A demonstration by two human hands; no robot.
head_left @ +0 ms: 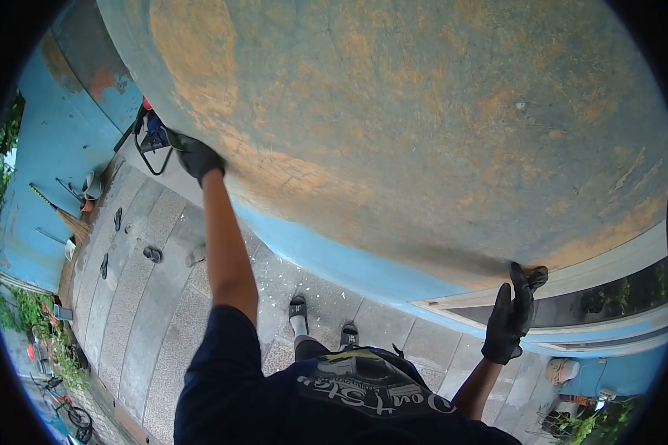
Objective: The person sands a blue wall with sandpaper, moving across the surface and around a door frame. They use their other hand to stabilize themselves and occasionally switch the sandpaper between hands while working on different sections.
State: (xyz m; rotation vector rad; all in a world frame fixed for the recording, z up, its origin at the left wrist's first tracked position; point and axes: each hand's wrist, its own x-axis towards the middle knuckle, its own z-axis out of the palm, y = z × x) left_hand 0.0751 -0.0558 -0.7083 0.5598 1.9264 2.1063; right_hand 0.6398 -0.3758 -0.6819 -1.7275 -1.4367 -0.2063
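My left hand (197,157), in a dark glove, reaches far out against the left part of the worn wall (393,126). Its fingers are bent, and a thin dark edge shows at their tips; what they hold, if anything, I cannot make out. On the right, my right hand (511,319) wears a dark glove too. Its thumb and fingers stand apart, with the fingertips by the lower edge of the bare wall patch, above the window (608,300). The wall shows grey and orange patches, with a light blue painted band (334,252) beneath.
Pale flakes (326,293) lie scattered on the paved floor (163,297) around my feet. A black-framed chair or stand (154,159) is beyond my left hand. Loose sandals (152,254), a broom (70,221) and a bucket (93,185) are farther left. A bicycle (70,411) stands at lower left.
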